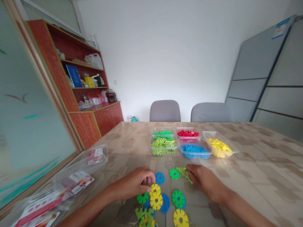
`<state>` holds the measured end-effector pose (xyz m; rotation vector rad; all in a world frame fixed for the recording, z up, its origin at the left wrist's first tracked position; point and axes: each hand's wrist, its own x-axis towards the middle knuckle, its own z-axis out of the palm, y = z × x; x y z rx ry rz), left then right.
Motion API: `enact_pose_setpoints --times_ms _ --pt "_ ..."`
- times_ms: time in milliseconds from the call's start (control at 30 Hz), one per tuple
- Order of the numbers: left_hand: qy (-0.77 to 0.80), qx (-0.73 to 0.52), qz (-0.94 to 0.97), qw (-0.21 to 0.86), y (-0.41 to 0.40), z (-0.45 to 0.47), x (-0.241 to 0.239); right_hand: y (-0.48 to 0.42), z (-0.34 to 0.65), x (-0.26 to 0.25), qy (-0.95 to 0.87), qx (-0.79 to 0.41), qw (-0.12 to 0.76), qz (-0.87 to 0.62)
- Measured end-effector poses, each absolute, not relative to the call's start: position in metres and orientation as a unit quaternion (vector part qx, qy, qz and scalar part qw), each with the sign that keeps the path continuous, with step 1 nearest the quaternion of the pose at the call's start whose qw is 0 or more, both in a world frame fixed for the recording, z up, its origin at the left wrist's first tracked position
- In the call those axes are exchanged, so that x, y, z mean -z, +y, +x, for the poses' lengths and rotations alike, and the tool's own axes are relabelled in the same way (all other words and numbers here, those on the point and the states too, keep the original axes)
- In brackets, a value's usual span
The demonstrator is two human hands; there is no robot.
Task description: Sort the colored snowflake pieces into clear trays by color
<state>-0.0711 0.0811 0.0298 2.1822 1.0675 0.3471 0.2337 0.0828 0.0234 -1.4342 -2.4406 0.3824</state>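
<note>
My left hand (pixel 142 180) is curled beside a yellow notched disc (pixel 155 189), with a small gap between thumb and fingers; nothing shows between them. A blue notched disc (pixel 159 178) lies just beyond its fingertips. Fingers of my right hand (pixel 200 177) are closed on a light green notched piece (pixel 183 172), partly hidden by them. Left of that piece is a green notched disc (pixel 174 173). Nearer me lie another green disc (pixel 178 198) overlapping a blue one, a yellow disc (pixel 181 218), and a cluster with a yellow disc (pixel 156 201) and light green pieces (pixel 144 216).
Clear tubs hold green, light green (pixel 163 146), red (pixel 188 135), blue (pixel 195 150) and yellow pieces (pixel 220 146) beyond my hands. Clear plastic packaging with labels (pixel 81 181) covers the table's left side. Two grey chairs (pixel 165 111) stand at the far edge.
</note>
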Motion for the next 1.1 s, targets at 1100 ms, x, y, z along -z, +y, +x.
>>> enact_pose_setpoints --times_ms 1100 --pt "0.408 -0.167 0.807 0.392 0.056 -0.054 -0.059 0.082 0.228 -0.018 -0.756 -0.456 0.227 -0.411"
